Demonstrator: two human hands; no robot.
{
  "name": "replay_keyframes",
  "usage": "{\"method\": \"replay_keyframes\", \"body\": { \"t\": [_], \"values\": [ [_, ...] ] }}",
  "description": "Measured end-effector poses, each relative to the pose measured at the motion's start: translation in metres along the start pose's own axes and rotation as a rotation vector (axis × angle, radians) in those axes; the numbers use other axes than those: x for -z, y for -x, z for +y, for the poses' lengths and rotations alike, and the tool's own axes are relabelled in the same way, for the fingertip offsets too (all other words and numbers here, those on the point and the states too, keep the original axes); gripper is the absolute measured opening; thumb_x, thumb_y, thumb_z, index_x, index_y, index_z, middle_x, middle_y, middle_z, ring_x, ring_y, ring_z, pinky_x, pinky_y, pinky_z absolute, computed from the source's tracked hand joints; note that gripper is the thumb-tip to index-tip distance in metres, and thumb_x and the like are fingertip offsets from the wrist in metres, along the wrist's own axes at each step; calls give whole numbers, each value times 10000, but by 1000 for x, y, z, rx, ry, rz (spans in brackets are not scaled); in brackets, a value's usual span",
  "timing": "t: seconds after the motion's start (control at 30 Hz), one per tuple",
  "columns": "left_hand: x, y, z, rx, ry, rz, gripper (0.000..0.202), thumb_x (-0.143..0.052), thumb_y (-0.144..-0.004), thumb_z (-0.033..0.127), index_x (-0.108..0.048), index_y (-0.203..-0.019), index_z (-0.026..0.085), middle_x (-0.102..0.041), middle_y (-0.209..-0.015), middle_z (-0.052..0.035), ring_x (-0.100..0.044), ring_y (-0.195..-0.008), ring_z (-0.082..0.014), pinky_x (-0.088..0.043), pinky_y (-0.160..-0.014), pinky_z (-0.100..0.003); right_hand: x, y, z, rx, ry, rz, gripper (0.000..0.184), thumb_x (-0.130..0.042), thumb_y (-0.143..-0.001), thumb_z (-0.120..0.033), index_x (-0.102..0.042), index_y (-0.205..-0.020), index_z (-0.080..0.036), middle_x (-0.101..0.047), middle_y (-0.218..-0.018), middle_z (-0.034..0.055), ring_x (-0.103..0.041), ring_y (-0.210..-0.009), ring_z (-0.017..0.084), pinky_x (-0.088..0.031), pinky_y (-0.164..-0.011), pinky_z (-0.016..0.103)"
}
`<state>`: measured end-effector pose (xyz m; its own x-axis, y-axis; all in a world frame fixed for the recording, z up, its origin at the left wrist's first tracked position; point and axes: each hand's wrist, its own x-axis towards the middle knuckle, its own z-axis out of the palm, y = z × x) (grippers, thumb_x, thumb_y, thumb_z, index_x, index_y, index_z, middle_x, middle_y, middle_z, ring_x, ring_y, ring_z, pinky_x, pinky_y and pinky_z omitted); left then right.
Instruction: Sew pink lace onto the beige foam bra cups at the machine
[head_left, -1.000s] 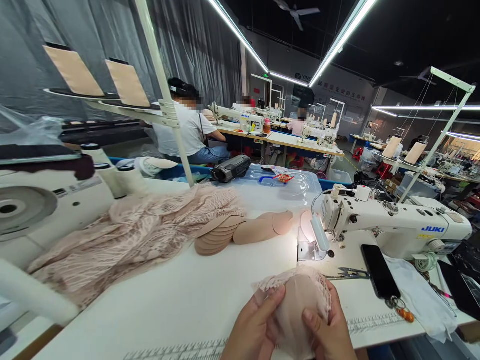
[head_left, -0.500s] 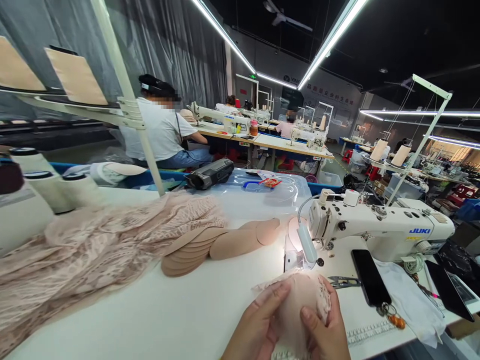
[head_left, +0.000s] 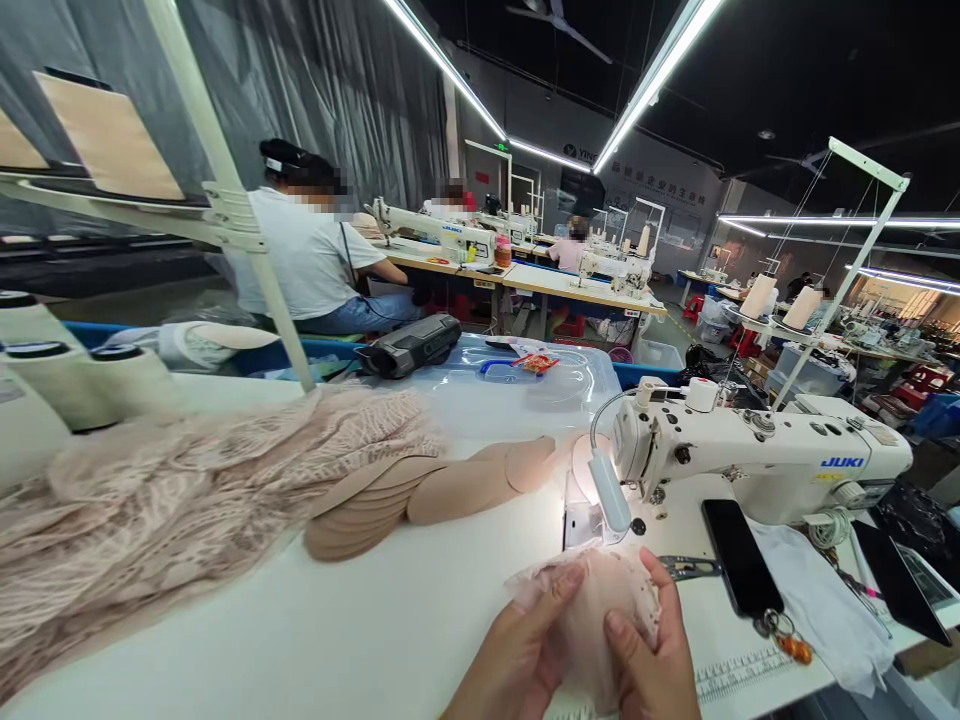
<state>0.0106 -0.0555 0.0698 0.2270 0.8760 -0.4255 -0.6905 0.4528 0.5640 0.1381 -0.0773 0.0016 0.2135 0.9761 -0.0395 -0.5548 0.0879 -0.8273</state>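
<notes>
Both my hands hold a beige padded cup covered with pink lace just above the white table, near its front edge. My left hand grips its left side, thumb stretched along the top. My right hand is wrapped round its right side, thumb pressed on the front. The white JUKI sewing machine stands just behind, its lamp lit over the needle area.
A row of beige foam cups and a heap of pink lace lie to the left. Thread snips, a black phone, keys and white cloth lie right. Thread cones stand far left; other people sew behind.
The view has swung slightly right, so the lace heap and cones slid left. My hands keep the same hold on the lace-covered cup, a little closer to the machine.
</notes>
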Motion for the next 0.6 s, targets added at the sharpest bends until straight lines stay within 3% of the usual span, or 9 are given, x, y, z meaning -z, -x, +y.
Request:
{"method": "replay_keyframes", "body": {
  "t": [0.23, 0.3, 0.4, 0.5, 0.57, 0.6],
  "values": [
    [1, 1, 0, -47, -23, -21, 489, -1018, -571, 323, -797, -967, 142, -806, -1056, -134, -747, -1052, -347, -635, -812, -351, 1, 3, 1, -5, 8, -33, 1064, -956, -699, -454, -333, -1538, -259, -739, -1235, 123, -740, -1023, 288, -589, -933, 454],
    [1, 1, 3, -83, -10, -24, 425, -993, -608, 322, -795, -938, 142, -805, -1027, -134, -755, -1005, -337, -633, -802, -356, 7, 5, 4, 5, 52, -71, 1113, -962, -684, -457, -295, -1552, -258, -764, -1110, 85, -739, -968, 269, -584, -908, 422],
    [-2, 1, 10, -144, 17, 3, 357, -965, -631, 325, -792, -891, 152, -800, -968, -114, -759, -898, -296, -624, -741, -333, 19, 7, 11, 20, 156, -148, 1159, -950, -699, -450, -238, -1596, -267, -707, -818, -16, -702, -759, 215, -576, -744, 342],
    [-3, 4, 19, -189, -23, 9, 365, -956, -631, 356, -791, -897, 169, -795, -962, -104, -745, -866, -278, -610, -713, -321, 30, 9, 12, 34, 252, -219, 1128, -920, -743, -430, -219, -1615, -288, -648, -763, -43, -649, -665, 179, -543, -657, 296],
    [3, 10, 25, -216, -167, -79, 390, -912, -691, 452, -791, -932, 170, -791, -962, -124, -737, -891, -304, -603, -734, -350, 37, 8, 5, 84, 343, -295, 1063, -875, -798, -426, -214, -1620, -298, -662, -803, -24, -667, -702, 188, -555, -680, 307],
    [8, 13, 29, -240, -314, -180, 405, -858, -747, 514, -790, -953, 173, -788, -958, -131, -733, -910, -318, -599, -757, -371, 39, 7, -1, 143, 419, -350, 1019, -844, -832, -415, -211, -1623, -305, -678, -839, -8, -685, -741, 200, -567, -705, 319]
  ]
}}
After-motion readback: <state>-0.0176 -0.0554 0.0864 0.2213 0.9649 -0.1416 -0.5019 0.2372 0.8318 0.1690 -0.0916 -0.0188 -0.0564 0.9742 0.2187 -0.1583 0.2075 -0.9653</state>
